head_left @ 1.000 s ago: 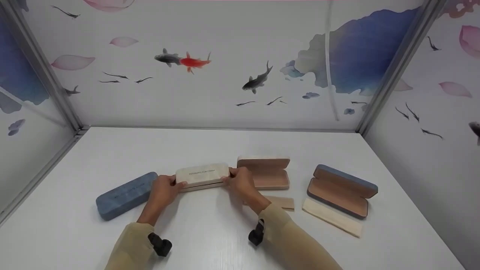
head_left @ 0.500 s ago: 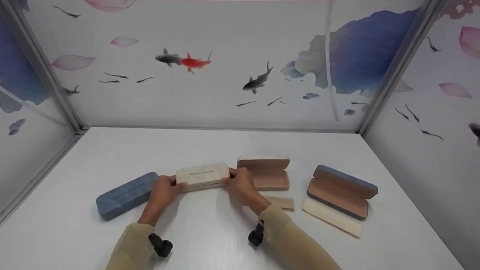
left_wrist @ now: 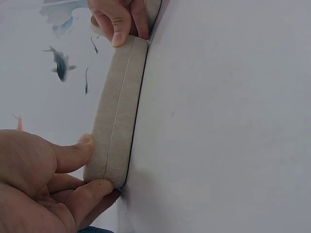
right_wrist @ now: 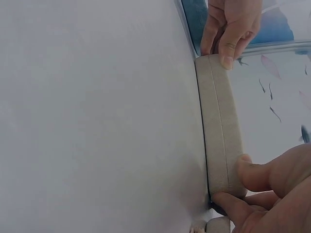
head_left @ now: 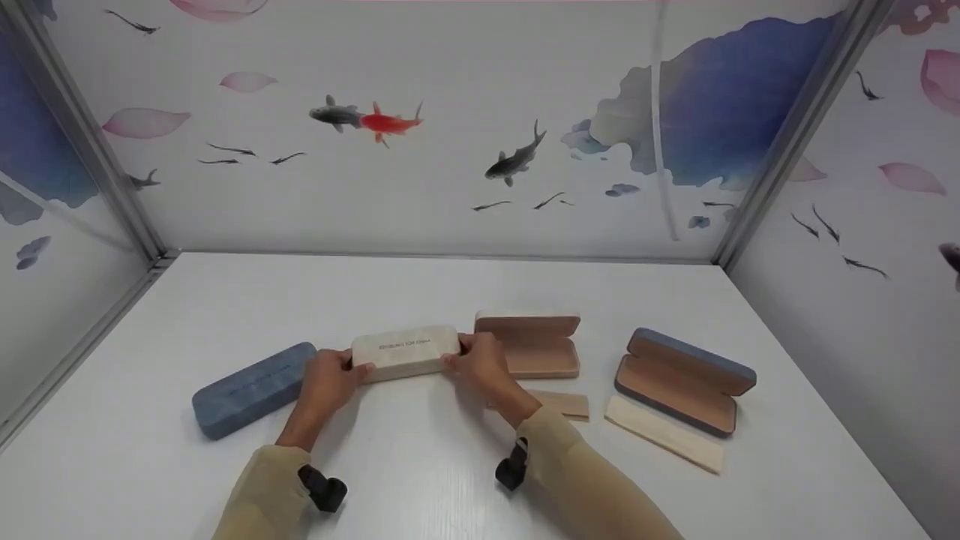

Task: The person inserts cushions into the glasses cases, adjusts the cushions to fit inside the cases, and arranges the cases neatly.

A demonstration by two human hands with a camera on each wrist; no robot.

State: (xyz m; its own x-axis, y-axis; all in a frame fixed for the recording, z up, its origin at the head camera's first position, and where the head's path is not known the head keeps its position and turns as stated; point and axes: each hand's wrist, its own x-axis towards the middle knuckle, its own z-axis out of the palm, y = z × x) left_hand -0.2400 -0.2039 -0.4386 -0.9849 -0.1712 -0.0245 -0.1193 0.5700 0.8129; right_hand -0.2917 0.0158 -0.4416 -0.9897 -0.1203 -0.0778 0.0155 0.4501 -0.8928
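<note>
A cream glasses case [head_left: 405, 354] with small dark lettering on its lid lies closed on the white table, in the middle of the head view. My left hand [head_left: 328, 381] grips its left end, thumb at the lid's front corner and fingers around the end. At the opposite end my right hand [head_left: 486, 367] holds it in the same way. Both wrist views show the long side of the case [left_wrist: 116, 111] with only a thin seam between lid and base. Its inside is hidden.
Left of my left hand lies a closed blue glasses case [head_left: 251, 391]. Behind my right hand an open cream case [head_left: 538, 360] stands, a folded tan cloth [head_left: 566, 406] before it. Farther right are an open blue case [head_left: 679, 391] and a folded cream cloth [head_left: 664, 435].
The dark gap along the front of the cream case narrowed and is gone now, its lid having come down. Both hands have stayed at its ends.
</note>
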